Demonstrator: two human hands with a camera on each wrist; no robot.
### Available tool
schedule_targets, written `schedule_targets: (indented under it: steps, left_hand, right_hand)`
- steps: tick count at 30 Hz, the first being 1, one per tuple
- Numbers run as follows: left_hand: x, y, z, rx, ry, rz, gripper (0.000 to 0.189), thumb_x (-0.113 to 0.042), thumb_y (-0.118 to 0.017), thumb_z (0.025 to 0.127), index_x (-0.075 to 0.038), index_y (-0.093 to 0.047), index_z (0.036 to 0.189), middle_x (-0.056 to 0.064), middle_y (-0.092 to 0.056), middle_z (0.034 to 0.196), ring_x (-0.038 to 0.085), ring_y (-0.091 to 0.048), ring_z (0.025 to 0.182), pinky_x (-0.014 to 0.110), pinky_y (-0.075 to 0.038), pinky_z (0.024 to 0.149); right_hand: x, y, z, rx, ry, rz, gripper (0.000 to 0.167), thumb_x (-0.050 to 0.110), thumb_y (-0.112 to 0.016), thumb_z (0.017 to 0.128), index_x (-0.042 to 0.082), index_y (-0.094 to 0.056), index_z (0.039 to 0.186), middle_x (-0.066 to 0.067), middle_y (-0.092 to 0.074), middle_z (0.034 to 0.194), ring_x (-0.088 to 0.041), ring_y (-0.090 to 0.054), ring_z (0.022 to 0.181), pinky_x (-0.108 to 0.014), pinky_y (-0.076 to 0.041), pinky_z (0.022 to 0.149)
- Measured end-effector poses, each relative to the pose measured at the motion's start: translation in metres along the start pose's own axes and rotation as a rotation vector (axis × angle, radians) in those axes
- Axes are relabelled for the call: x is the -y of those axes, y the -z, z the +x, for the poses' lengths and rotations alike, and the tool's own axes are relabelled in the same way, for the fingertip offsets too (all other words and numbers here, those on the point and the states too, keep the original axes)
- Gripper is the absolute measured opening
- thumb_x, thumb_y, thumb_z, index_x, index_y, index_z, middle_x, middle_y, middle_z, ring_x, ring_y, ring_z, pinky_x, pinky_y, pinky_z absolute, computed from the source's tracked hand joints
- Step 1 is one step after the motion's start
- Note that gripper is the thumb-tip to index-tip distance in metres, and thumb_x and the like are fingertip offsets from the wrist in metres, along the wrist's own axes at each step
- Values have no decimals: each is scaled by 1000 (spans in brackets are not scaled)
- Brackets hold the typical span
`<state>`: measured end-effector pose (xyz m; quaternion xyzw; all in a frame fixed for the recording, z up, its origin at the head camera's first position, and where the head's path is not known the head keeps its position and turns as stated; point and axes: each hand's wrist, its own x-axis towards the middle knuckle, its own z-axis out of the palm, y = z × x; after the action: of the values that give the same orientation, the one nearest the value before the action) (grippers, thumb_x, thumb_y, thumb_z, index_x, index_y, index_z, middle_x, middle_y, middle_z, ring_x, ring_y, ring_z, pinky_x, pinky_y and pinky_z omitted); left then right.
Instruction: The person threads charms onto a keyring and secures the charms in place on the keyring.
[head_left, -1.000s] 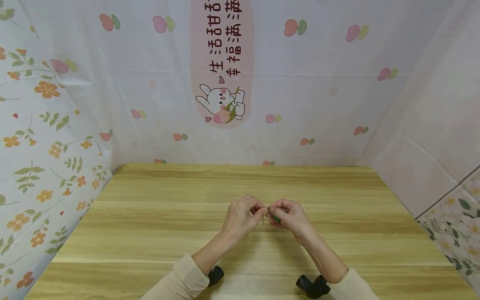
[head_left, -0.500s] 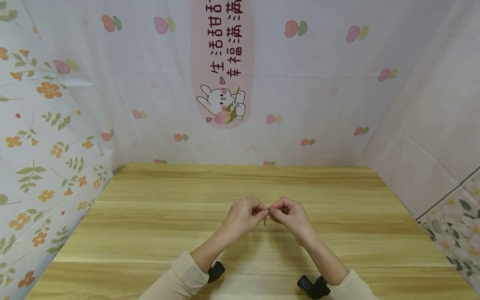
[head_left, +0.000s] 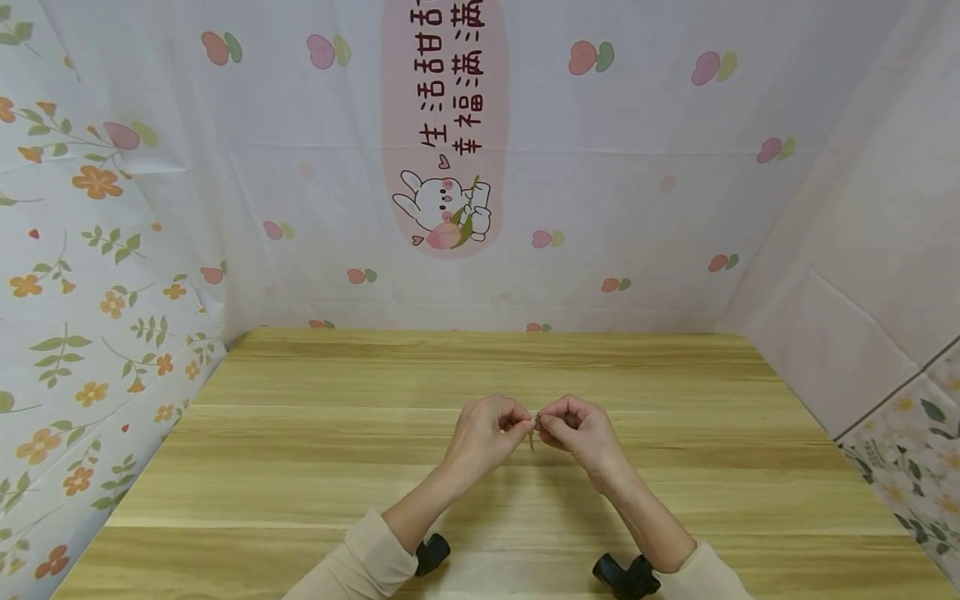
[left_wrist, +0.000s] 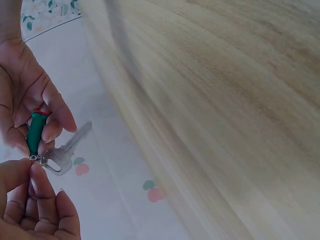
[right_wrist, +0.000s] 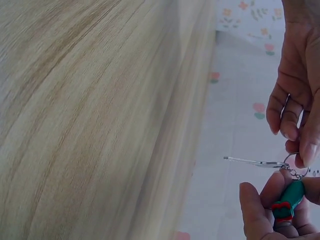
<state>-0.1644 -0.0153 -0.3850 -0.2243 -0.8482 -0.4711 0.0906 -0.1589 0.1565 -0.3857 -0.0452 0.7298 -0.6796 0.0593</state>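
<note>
Over the middle of the table, my left hand [head_left: 483,429] and right hand [head_left: 583,435] meet fingertip to fingertip. Between them is a silver key [left_wrist: 62,157] on a split ring [right_wrist: 286,159], joined by a short chain [right_wrist: 295,173] to a green fob [right_wrist: 292,194] with a red end. My left thumb and fingers pinch the ring. The fob is held in my right hand, its thumb and fingers close to the chain end. From the head view the key [head_left: 532,442] hangs down below the fingertips, while the fob is hidden behind the right fingers.
The wood-grain table [head_left: 337,450] spreads around both hands. Behind it hangs a white printed cloth [head_left: 637,208], with a floral cloth [head_left: 97,333] on the left. Black devices [head_left: 432,554] are at both wrists, close over the table's near part.
The green fob, seen at my right fingers a second ago, is now hidden in the head view. The hanging key has shifted slightly right. Both hands stay nearly in place.
</note>
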Motion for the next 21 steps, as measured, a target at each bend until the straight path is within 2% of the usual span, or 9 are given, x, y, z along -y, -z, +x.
schedule_targets:
  steps: [6,10,14,18,21]
  left_hand:
    - [1,0,-1,-36,-31,-5,5,-10,-71,83,-11,-72,79,-2,-68,77,6,-59,69,17,-46,60]
    - [2,0,-2,-41,-41,-52,4,-11,-71,84,-11,-72,80,-2,-69,79,6,-60,70,18,-48,64]
    - [5,2,-2,7,-27,-103,4,-10,-70,84,-8,-72,82,0,-69,81,5,-57,67,18,-48,60]
    - [4,4,-1,88,-3,-119,5,-9,-68,86,-7,-72,85,1,-69,81,5,-58,64,19,-48,57]
    - [2,5,0,108,6,-112,6,-10,-68,86,-8,-73,85,1,-69,80,6,-60,64,19,-48,57]
  right_hand:
    - [0,1,1,19,-35,63,5,0,-54,92,-3,-59,94,3,-65,82,-10,-64,77,-29,-54,78]
    - [1,2,2,43,-67,116,6,1,-53,93,2,-59,92,3,-65,83,-10,-64,77,-30,-54,80]
    - [2,2,1,46,-72,125,5,1,-53,93,3,-58,91,2,-64,84,-10,-63,77,-30,-54,80]
    - [3,0,-1,14,-47,70,4,1,-56,92,-1,-58,91,2,-63,82,-10,-63,76,-27,-54,78]
    - [4,-2,-2,-10,-17,28,4,1,-58,91,-3,-59,92,2,-62,80,-9,-62,76,-26,-54,76]
